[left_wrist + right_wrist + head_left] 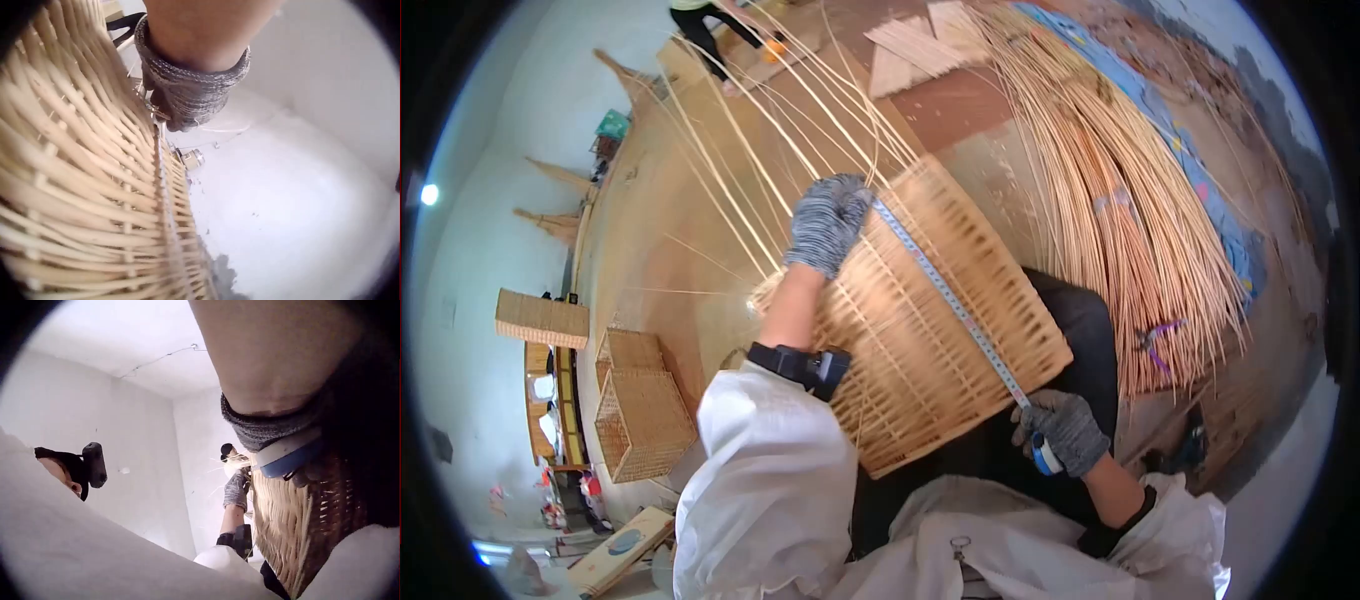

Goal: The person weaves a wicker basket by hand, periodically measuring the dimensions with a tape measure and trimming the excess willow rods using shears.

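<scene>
A woven wicker panel [900, 350] lies tilted across the person's lap, long unwoven canes [740, 150] fanning out from its far side. Along it stretches the pale blade [945, 290] of a tape measure. The left hand [828, 225], in a grey knit glove, pinches the blade's far end at the panel's far edge; its fingertips are partly hidden. In the left wrist view the blade [167, 206] runs down the weave from that hand. At the near edge, the gloved right hand [1075, 435] grips the blue and white tape measure case [1045, 455].
A big bundle of canes [1110, 210] lies on the right, with purple-handled pliers [1160, 335] on it. Open wicker frames [640, 420] stand at left. Flat woven pieces [915, 55] lie at the back, and another person [700, 30] stands at the far end.
</scene>
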